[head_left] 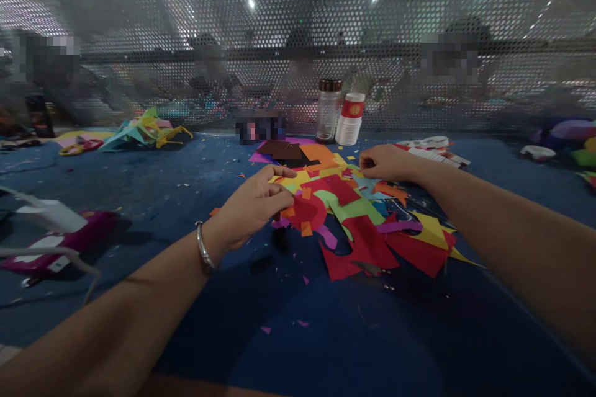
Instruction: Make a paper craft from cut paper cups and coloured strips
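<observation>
Left hand (pixel 256 201) is pinching a red paper circle (pixel 311 211), right hand (pixel 384 162) resting curled by jagged scraps (pixel 365 188), grip unclear

Held at its edge by fingers of the left hand (pixel 254 201): a round red paper (pixel 311 211) with small orange tabs (pixel 306 229). Looks nearly flat. Beside it, and below fingers of the right hand (pixel 388 162), loose cut scraps (pixel 372 240), many-coloured, overlapping.
</observation>
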A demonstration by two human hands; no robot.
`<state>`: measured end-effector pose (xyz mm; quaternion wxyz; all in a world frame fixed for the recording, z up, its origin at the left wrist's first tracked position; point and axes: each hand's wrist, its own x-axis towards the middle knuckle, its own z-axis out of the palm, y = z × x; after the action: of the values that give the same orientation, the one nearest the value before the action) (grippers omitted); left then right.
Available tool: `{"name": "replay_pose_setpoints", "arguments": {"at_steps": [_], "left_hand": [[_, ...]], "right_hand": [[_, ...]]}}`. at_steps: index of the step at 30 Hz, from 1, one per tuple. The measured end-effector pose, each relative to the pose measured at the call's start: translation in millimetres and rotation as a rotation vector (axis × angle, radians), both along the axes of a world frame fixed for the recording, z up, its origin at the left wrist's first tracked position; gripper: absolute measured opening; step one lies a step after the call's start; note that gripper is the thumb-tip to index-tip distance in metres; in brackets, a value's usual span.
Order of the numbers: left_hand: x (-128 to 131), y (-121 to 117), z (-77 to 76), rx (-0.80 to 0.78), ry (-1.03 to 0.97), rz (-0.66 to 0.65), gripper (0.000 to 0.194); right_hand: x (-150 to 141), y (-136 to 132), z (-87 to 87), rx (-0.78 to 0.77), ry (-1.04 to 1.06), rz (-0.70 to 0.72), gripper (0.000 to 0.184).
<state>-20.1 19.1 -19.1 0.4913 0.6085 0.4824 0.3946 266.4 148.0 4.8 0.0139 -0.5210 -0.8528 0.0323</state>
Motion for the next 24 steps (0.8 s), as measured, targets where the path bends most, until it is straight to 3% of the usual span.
{"name": "replay_pose_setpoints", "arguments": {"at_steps": [6,15,20,24], "left_hand": [[-0.6,0.0,-1.9,0.012,0.0,-0.016,0.046],[6.9,-8.6,-0.9,-0.06,-0.063,-0.099,0.047],[11.9,-14.5,0.1,-0.127,-0.121,-0.16,0.051],[14.9,-16.4,-1.3,-0.17,-0.132,-0.168,0.05]], "right_hand": [[6.7,-17.4,6.1,0.007,0.207,-0.066,0.009],[12.7,-72.8,3.8,-0.117,0.565,-0.114,0.016],[7.2,-101.2,-0.7,-0.27,0.815,-0.137,0.02],[-3.2,-119.5,-1.1,-0.337,0.873,-0.115,0.017]]}}
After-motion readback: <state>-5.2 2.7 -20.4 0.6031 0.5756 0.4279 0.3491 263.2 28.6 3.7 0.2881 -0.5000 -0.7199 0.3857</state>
